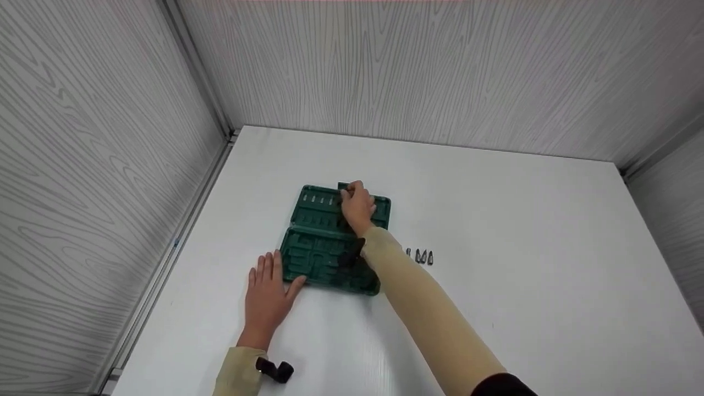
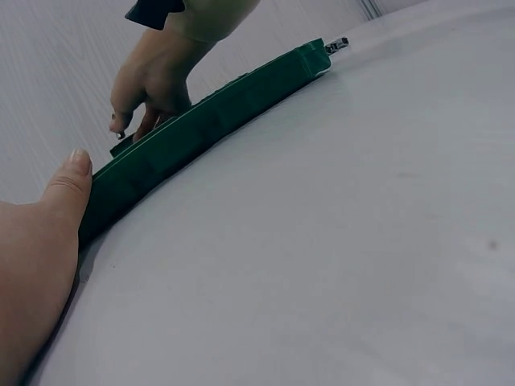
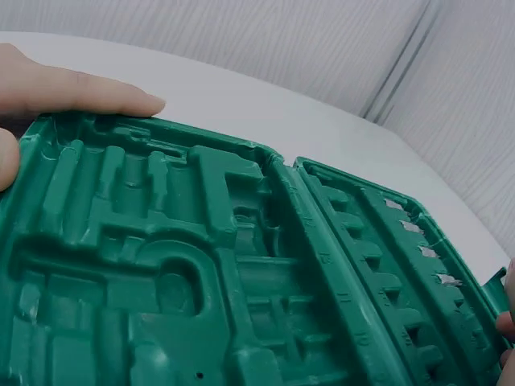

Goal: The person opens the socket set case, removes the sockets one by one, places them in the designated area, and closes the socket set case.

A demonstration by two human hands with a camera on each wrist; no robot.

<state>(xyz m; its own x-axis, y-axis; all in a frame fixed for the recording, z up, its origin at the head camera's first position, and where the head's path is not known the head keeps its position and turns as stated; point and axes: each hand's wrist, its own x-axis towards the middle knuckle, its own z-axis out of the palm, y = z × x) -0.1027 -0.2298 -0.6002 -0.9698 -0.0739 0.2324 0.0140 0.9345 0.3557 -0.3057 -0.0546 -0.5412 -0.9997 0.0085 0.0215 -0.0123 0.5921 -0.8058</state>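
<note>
A green plastic tool case (image 1: 313,261) lies unfolded on the table, its molded recesses facing up. Several small metal bits (image 3: 427,252) sit in a row of slots in the far half. Over that half is my right hand (image 1: 358,208), fingers bent down; in the left wrist view its thumb and finger pinch a small metal bit (image 2: 120,134), mostly hidden. My left hand (image 1: 268,300) lies with straight fingers against the near left corner of the case, the thumb along its front edge.
Several loose pointed metal bits (image 1: 423,257) lie on the white table (image 1: 511,264) right of the case, partly behind the right forearm. Grey wood-grain panels (image 1: 418,71) stand at the back and both sides.
</note>
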